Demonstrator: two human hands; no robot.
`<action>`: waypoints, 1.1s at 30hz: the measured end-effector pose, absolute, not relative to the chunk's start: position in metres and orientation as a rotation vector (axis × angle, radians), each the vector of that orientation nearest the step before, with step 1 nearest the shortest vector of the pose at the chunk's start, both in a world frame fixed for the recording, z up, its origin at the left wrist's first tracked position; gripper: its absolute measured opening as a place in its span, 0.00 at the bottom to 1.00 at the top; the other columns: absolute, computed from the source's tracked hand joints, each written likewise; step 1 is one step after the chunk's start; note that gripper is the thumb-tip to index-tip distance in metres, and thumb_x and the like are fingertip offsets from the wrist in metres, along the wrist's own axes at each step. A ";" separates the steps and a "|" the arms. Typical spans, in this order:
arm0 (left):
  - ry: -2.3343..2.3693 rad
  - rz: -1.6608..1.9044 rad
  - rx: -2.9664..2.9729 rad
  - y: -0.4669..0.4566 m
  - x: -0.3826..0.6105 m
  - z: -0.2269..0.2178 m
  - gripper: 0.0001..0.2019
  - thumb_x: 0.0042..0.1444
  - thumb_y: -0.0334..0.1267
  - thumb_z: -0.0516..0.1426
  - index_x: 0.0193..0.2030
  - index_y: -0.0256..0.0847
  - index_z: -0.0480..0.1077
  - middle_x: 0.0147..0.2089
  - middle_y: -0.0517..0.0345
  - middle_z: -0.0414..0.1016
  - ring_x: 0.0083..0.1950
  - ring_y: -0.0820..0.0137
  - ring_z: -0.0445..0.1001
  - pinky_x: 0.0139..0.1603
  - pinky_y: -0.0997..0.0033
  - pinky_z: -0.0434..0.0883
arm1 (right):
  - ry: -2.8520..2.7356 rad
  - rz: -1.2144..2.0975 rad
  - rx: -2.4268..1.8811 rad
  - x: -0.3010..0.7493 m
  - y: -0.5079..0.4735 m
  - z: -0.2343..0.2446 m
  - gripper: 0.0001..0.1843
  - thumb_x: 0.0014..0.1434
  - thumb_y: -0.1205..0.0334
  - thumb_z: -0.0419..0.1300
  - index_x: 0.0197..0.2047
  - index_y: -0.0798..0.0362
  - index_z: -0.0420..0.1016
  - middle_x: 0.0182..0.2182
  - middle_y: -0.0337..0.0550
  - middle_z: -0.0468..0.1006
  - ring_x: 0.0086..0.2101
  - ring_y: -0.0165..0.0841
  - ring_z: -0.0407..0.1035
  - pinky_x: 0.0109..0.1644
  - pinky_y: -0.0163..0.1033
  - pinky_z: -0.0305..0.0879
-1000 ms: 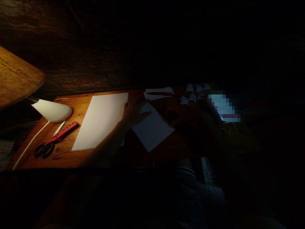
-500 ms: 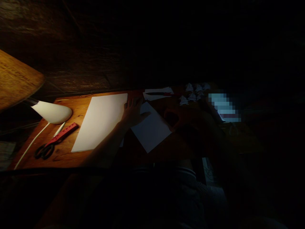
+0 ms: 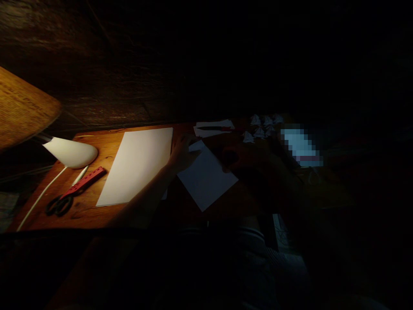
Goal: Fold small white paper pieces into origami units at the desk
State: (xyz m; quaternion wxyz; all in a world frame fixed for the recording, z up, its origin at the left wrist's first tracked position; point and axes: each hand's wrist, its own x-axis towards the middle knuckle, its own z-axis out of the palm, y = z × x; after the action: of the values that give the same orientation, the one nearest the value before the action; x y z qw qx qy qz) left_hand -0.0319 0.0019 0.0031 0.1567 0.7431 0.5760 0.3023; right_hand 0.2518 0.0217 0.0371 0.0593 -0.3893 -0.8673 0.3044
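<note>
A white square sheet of paper (image 3: 208, 176) lies turned like a diamond on the wooden table. My left hand (image 3: 182, 153) is at its upper left edge, fingers bent and thumb on the paper, closed about that edge. My right hand (image 3: 237, 157) is in deep shadow at the upper right edge. Its thumb presses on the sheet and the fingers curl, though they are hard to make out. Left of my left hand lies a larger stack of white paper (image 3: 137, 165), with my left forearm crossing its lower right corner.
A lamp (image 3: 71, 151) stands at the left, with red-bladed scissors (image 3: 84, 181) and a white pen (image 3: 80, 175) beside it. Behind my hands, a knife (image 3: 213, 128) rests on paper pieces (image 3: 209, 133). Several folded paper shapes (image 3: 258, 131) and a glowing, blurred-out screen (image 3: 301, 146) are at the right.
My left hand has gone from spread flat to bent fingers at the sheet's edge. The square sheet has shifted slightly right and toward me. My right hand stays at its right side.
</note>
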 end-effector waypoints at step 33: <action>1.689 0.897 2.203 0.012 -0.047 0.010 0.25 0.55 0.21 0.54 0.56 0.42 0.78 0.60 0.45 0.80 0.62 0.56 0.79 0.67 0.48 0.78 | -2.274 0.010 -1.696 0.244 0.048 0.020 0.31 0.75 0.60 0.50 0.78 0.52 0.64 0.74 0.64 0.65 0.71 0.63 0.56 0.68 0.70 0.59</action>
State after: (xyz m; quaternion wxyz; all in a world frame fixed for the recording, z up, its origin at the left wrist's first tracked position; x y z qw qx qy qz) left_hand -0.0468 0.0115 0.0098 0.1118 0.7505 0.5753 0.3054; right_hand 0.2440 0.0478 0.0196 0.1519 -0.5910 -0.7922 0.0035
